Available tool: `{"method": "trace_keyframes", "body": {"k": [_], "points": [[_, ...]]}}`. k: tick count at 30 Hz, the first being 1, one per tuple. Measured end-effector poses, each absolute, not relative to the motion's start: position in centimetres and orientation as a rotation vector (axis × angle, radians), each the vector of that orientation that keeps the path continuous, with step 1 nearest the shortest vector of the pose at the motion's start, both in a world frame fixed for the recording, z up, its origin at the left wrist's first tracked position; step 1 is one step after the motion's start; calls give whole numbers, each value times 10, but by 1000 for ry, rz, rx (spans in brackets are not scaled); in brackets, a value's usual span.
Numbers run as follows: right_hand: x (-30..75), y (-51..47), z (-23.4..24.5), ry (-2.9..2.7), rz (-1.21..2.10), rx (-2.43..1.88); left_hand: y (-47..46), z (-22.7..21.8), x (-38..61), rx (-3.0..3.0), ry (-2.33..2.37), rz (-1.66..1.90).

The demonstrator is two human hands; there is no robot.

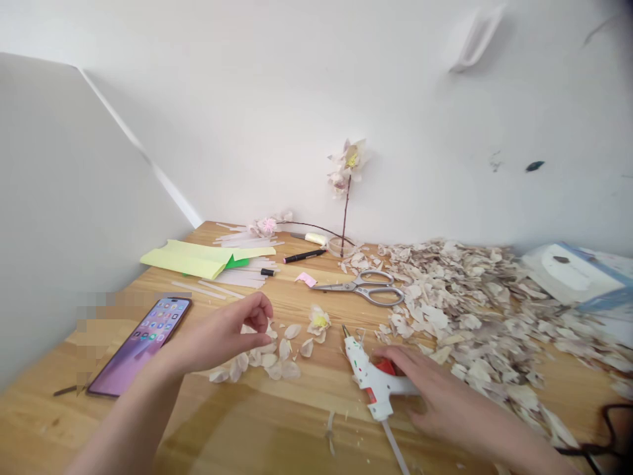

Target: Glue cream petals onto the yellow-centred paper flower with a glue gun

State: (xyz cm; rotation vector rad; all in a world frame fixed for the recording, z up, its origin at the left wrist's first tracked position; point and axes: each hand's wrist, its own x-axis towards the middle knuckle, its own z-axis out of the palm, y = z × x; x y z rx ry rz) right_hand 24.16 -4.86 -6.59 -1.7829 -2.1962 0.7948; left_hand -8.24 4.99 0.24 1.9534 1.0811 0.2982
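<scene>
My left hand (225, 333) hovers over a row of pale cut petals (270, 359) on the wooden table, thumb and fingers curled into a pinch; what they pinch, if anything, is too small to name. My right hand (435, 396) lies on the handle of a white hot glue gun (368, 373) that rests on the table, its nozzle pointing away from me. A small half-made flower with a yellow centre (319, 322) sits just beyond the petals, between the two hands.
Metal scissors (363, 287) lie behind the glue gun. A large heap of pale husk scraps (484, 310) covers the right side. A phone (141, 343) lies at left, yellow and green paper (202, 258), white strips and pens further back. A finished flower stem (346, 191) leans against the wall.
</scene>
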Motion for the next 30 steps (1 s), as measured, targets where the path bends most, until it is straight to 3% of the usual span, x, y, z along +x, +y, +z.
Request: {"method": "trace_keyframes", "body": {"k": [6,13,16,30], "points": [[222,-53,-38,-1863,752,-1778,37,3,-63,1507,739,554],[157,-54,-45,-1048,1523,-1168,23,-19,-34,1239,548,499],[142,-51,-53,-849,1691,-973,20,-28,-26,1155,508,468],[144,-44,-64,-682,1611,-918,19,-51,-19,811,448,497]]}}
